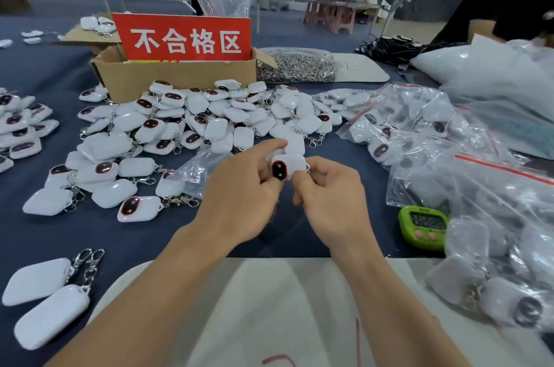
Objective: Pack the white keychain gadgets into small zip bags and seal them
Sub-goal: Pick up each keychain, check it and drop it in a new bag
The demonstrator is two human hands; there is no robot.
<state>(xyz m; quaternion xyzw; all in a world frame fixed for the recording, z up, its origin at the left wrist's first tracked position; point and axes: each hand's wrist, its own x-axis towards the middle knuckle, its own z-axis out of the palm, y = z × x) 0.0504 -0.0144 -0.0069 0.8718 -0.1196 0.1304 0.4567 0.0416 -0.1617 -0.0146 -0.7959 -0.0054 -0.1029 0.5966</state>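
Head view, frame centre: left hand [239, 199] and right hand [332, 202] both grip one white gadget [284, 167], fingers curled round it, dark face up. Neither hand holds a bag. Judged step: gadget picked, unbagged. Next move calls for a clear zip bag [195, 169], lying centre-left.

red sign [181, 37] stood in cardboard box [180, 79]. green timer [424, 227] laid on blue cloth [45, 229]. metal clips [296, 67] piled beside box.

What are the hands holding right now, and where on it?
One white keychain gadget, between both hands: the left hand pinches its dark-faced end, the right hand grips the opposite end.
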